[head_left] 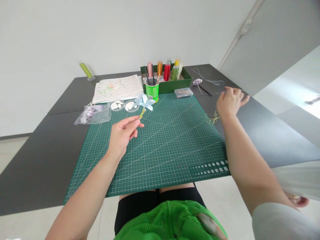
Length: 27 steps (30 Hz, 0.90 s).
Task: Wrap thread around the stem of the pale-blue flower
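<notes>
My left hand (123,133) is closed in a pinch around the short yellow-green stem of a pale blue artificial flower (145,101). The flower is upright above the far part of the green cutting mat (160,146), its petals partly covering a round dish behind it. Over the dark table, right of the mat, my right hand (231,101) is raised with its fingers apart and nothing visible in them. Loose yellow-green thread ends (212,118) lie beside that hand at the mat's edge. Beyond it are a purple flower (197,82) on a thin stem and a dark slim tool (205,90).
A green box (172,87) with several thread spools stands at the back, behind a green can (152,91) of tools. Nearby are a clear case (183,93), stacked sheets (117,88), a dish of white pieces (117,105), a plastic bag (93,114) and coiled cord (215,82).
</notes>
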Each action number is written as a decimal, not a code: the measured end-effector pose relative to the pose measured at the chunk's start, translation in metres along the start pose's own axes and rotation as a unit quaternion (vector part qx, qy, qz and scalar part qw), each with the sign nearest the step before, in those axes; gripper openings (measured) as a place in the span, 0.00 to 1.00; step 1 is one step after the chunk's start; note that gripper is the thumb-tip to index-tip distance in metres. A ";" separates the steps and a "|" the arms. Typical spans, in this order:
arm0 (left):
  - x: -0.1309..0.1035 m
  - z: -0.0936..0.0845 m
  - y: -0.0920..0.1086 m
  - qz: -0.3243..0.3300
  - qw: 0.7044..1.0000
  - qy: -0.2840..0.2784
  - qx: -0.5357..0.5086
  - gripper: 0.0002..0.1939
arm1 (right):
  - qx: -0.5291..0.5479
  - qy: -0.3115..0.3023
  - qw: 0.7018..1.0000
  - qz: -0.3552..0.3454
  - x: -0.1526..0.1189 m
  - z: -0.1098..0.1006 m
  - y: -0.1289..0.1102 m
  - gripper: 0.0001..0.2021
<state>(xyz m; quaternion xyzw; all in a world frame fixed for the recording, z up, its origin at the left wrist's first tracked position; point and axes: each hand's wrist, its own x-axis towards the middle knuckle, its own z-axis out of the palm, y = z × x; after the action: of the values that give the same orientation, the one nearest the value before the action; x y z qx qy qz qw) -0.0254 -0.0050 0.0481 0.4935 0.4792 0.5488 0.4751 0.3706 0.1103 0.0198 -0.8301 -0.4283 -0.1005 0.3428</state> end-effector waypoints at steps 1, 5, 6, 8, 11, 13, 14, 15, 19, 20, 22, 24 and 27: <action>-0.001 0.002 -0.002 -0.010 1.000 -0.015 0.003 0.16 | 0.024 -0.024 0.997 -0.069 -0.012 -0.001 -0.013 0.18; -0.004 0.008 -0.007 -0.046 0.998 -0.053 0.004 0.16 | 0.204 -0.184 0.915 -0.296 -0.074 -0.007 -0.065 0.17; -0.005 0.010 -0.008 -0.054 0.997 -0.058 0.002 0.17 | 0.257 -0.244 0.878 -0.320 -0.091 -0.009 -0.075 0.17; -0.005 0.011 -0.009 -0.067 0.996 -0.064 -0.001 0.17 | 0.358 -0.376 0.790 -0.326 -0.121 -0.015 -0.090 0.19; -0.005 0.013 -0.010 -0.081 0.994 -0.073 -0.007 0.18 | 0.469 -0.517 0.657 -0.285 -0.151 -0.023 -0.100 0.20; -0.005 0.013 -0.010 -0.089 0.993 -0.073 -0.011 0.18 | 0.514 -0.567 0.596 -0.242 -0.160 -0.025 -0.101 0.21; -0.005 0.013 -0.010 -0.092 0.993 -0.070 -0.013 0.18 | 0.531 -0.581 0.576 -0.221 -0.163 -0.026 -0.101 0.22; -0.005 0.014 -0.010 -0.094 0.993 -0.067 -0.016 0.18 | 0.544 -0.588 0.563 -0.203 -0.164 -0.026 -0.101 0.22; -0.005 0.014 -0.011 -0.098 0.993 -0.061 -0.023 0.17 | 0.542 -0.581 0.580 -0.178 -0.167 -0.027 -0.103 0.21; -0.005 0.014 -0.011 -0.099 0.993 -0.062 -0.025 0.17 | 0.526 -0.570 0.603 -0.188 -0.167 -0.028 -0.103 0.19; -0.005 0.014 -0.012 -0.101 0.992 -0.063 -0.034 0.17 | 0.492 -0.533 0.649 -0.230 -0.167 -0.032 -0.104 0.14; -0.005 0.014 -0.012 -0.106 0.991 -0.063 -0.043 0.17 | 0.472 -0.493 0.678 -0.271 -0.166 -0.035 -0.104 0.14; -0.005 0.015 -0.013 -0.108 0.991 -0.059 -0.049 0.17 | 0.452 -0.477 0.697 -0.288 -0.165 -0.037 -0.103 0.15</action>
<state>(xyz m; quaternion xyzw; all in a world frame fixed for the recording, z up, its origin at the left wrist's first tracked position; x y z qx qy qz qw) -0.0097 -0.0079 0.0353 0.4471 0.4733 0.4867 0.5825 0.1934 0.0208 0.0211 -0.3486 -0.7461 0.4208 0.3806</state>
